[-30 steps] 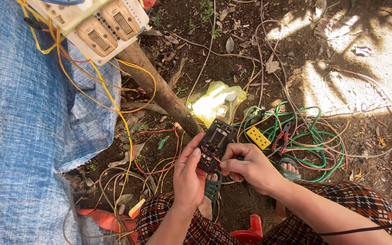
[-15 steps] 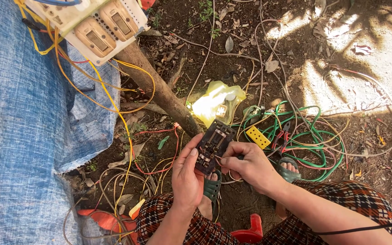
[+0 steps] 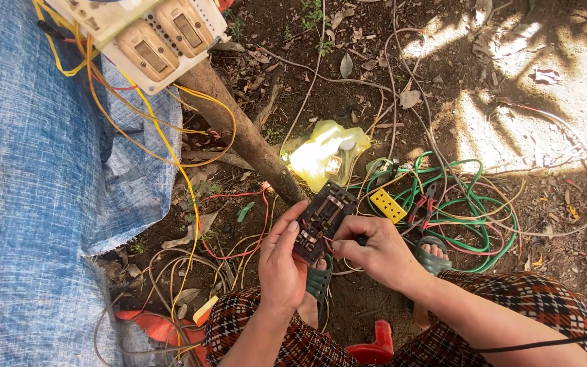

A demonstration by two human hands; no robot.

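Head view: left hand (image 3: 283, 261) grips the dark switch module (image 3: 321, 219) from below, thumb on its near edge, holding it above the lap with its contacts facing up. Right hand (image 3: 375, 248) is closed narrow on a thin tool pressed against the module's right side; the tool tip is hidden. For good control, keep the module braced in the left palm, keep the tool in line with the terminal, and keep loose red wire (image 3: 253, 224) clear of the contacts.

Containers: a yellow plastic bag (image 3: 321, 153) lies open on the soil just beyond the module, with a small fitting (image 3: 334, 165) on it; other contents cannot be told. A yellow terminal block (image 3: 388, 205) lies among green cable (image 3: 470, 204). A switchboard (image 3: 151, 41) is fixed to a post (image 3: 246, 136).
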